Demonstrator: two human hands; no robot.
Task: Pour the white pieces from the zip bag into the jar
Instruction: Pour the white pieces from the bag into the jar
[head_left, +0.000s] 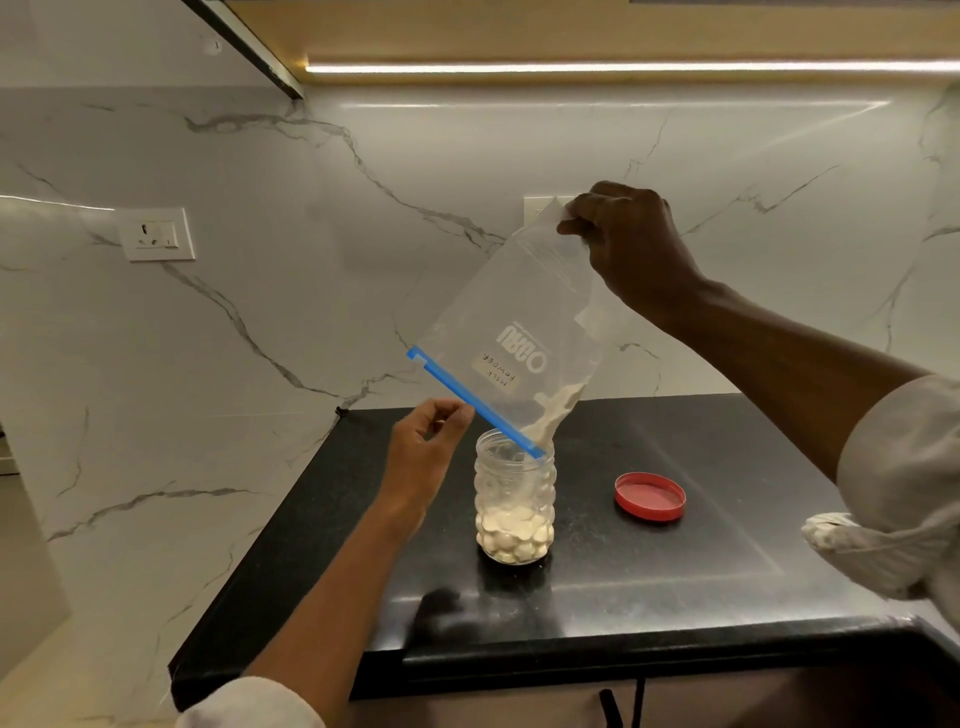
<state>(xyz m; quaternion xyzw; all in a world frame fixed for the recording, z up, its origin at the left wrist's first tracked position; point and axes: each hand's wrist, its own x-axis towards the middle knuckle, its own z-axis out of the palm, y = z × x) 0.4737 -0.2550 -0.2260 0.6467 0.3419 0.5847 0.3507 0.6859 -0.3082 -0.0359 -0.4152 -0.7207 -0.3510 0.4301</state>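
Here, white pieces (551, 415) slide from the upended zip bag (511, 332) into the jar (514, 501).
Right hand (631, 244) pinches the bag's raised corner; left hand (426, 447) pinches the blue zip. Best to keep the mouth's low corner inside the rim.

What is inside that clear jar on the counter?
The jar holds a layer of white pieces at the bottom; the rest is empty. The zip bag mouth covers part of its opening.

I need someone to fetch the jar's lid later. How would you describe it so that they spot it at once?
Look at the black countertop below the marble wall. Right of the clear jar that holds white pieces lies a round red lid, apart from the jar, hollow side up. It is the only red thing there.
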